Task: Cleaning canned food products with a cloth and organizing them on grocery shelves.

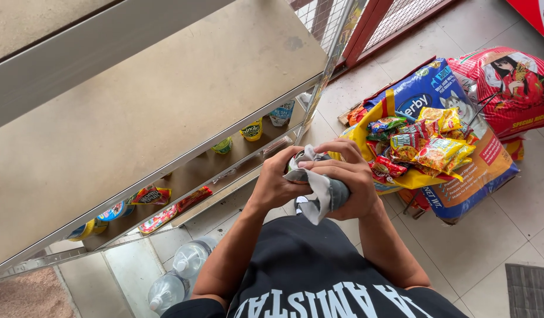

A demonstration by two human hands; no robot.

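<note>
Grey cloth [322, 191], wrapped round a small can [298, 158] — that's what both hands are busy with, held up at chest height above the tiled floor [489, 247]. Starting at the far left: a pale metal shelf [166, 106] with a bare top board, and on the lower tier a row of small goods, a yellow and a blue cup-shaped tub [110, 213], flat red snack packets [151, 195], then further along a green tub [223, 145], a yellow-lidded cup [252, 130] and a white-and-teal cup [282, 113]. Below, two clear water bottles [192, 257] lie on the floor. Now the middle: the left hand [275, 182] cups the can from the side, fingers curled round it, while the right hand [345, 179] is closed over the cloth, pressing it onto the can's body. To wipe well, I'd say the left should hold the can steady and turn it while the right drags the cloth round the rim and the wall, not letting the loose tail flap. On to the right: a heap of small snack packets [428, 144], yellow, red and green, sits on a yellow bag atop a big blue pet-food sack [460, 171] showing a husky dog, and beside it a red rice sack [510, 88] with a cartoon figure. A dark mat [531, 288] shows at the bottom corner.
</note>
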